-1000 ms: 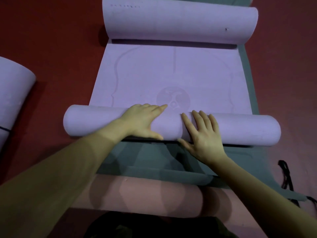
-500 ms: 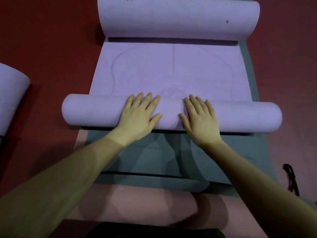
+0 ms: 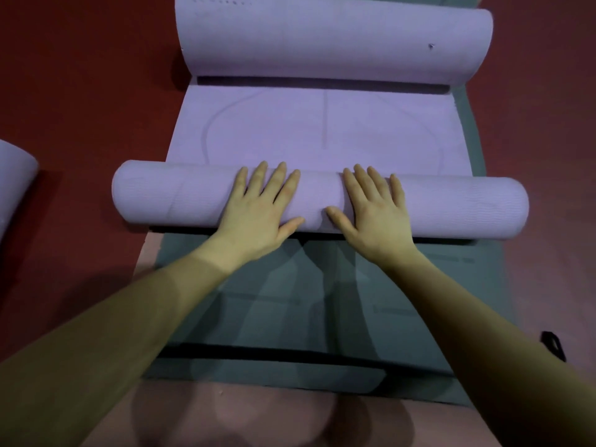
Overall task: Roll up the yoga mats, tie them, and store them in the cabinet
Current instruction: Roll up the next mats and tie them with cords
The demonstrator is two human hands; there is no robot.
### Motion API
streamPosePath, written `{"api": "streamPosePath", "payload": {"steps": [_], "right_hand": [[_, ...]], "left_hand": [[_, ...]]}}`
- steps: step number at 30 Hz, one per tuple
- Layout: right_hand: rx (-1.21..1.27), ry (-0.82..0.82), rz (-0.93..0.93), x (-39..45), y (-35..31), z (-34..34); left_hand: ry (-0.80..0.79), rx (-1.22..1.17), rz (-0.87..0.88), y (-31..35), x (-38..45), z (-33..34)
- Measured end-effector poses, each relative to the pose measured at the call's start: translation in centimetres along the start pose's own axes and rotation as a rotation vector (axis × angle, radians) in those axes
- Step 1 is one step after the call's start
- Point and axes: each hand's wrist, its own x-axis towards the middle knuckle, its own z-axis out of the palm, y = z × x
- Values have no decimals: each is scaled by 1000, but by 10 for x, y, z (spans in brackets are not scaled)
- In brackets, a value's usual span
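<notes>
Both hands flat, fingers straight and spread: left hand (image 3: 258, 211) and right hand (image 3: 374, 211) press side by side on the middle of the half-rolled purple mat (image 3: 451, 208). Its unrolled part lies beyond, over a grey-green mat (image 3: 258, 317) on the red floor (image 3: 80, 91). No legible writing.
</notes>
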Motion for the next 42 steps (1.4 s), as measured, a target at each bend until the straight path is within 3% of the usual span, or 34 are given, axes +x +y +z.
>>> {"api": "streamPosePath", "payload": {"steps": [4, 6, 9, 15, 19, 26, 33, 36, 42], "right_hand": [[-88, 40, -55, -17, 3, 8], [-137, 21, -79, -12, 8, 9], [-191, -35, -71, 9, 13, 6], [-181, -254, -64, 49, 20, -11], [-188, -303, -53, 63, 22, -15], [-153, -177, -79, 52, 18, -13], [-125, 50, -142, 11, 20, -10], [-98, 50, -142, -10, 16, -13], [-67, -26, -142, -46, 12, -25]], "left_hand": [[-4, -41, 115, -17, 14, 4], [-83, -36, 119, -24, 25, -1], [-200, 36, 111, -33, 42, -5], [-199, 14, 126, -47, 60, -3], [-194, 67, 87, -42, 61, -2], [-193, 36, 79, -37, 61, -10], [137, -23, 161, -22, 20, 7], [176, -35, 187, -14, 3, 6], [109, -104, 193, 1, -30, -2]]}}
